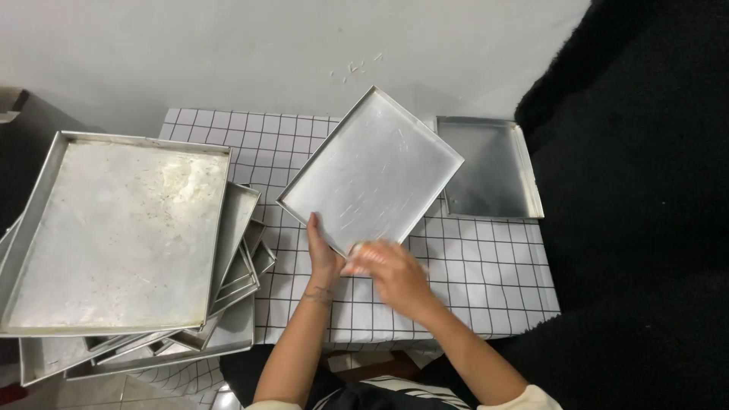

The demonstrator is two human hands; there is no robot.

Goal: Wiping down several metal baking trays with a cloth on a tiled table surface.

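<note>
Hands [357, 262] gripping one tilted tray [372, 171], second tray [490, 167] flat, stacked trays [114, 228] left.

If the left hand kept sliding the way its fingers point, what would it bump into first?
The left hand points up along the tilted metal tray it already grips, so it would meet that tray first. Beyond lies the checked cloth, probably.

There are no boxes, bags or packs to see here. Nothing has a label or a sticker on it. There are no signs on the wall and no screens.
</note>
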